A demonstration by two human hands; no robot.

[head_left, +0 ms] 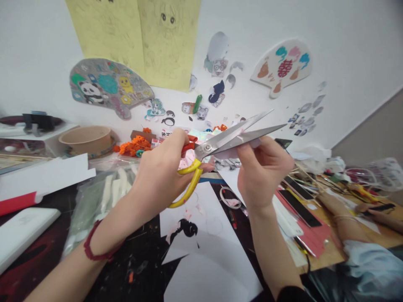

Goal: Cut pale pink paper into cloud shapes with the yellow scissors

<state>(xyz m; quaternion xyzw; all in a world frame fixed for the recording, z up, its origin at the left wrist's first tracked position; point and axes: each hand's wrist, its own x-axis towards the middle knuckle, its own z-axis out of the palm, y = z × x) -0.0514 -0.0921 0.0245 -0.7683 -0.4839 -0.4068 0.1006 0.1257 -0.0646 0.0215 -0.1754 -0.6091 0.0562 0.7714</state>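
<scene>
Bare forearms up front, the left one wearing a dark red bracelet (98, 245), and both hands are raised over a dark tabletop (126, 268). Left hand (165, 165) has its grip wrapped round the yellow and red handles of some big scissors (206, 147), blades parted and angled up to the right. Right hand (267, 167) is right up by the lower blade, grip pinched on a thin pale piece (255, 143); tough to make out its shape, since the fingers cover most of it.

Below all that there's white paper (217, 268) with a black cutout (188, 227) on it. Off to the left sits a clear plastic bag (90, 209), with bunched orange flowers (137, 146) beside a round tan container (86, 140) further back. Two fan-shaped decorations (110, 86) are up on the wall, and another person's arm (341, 218) rests over on the right.
</scene>
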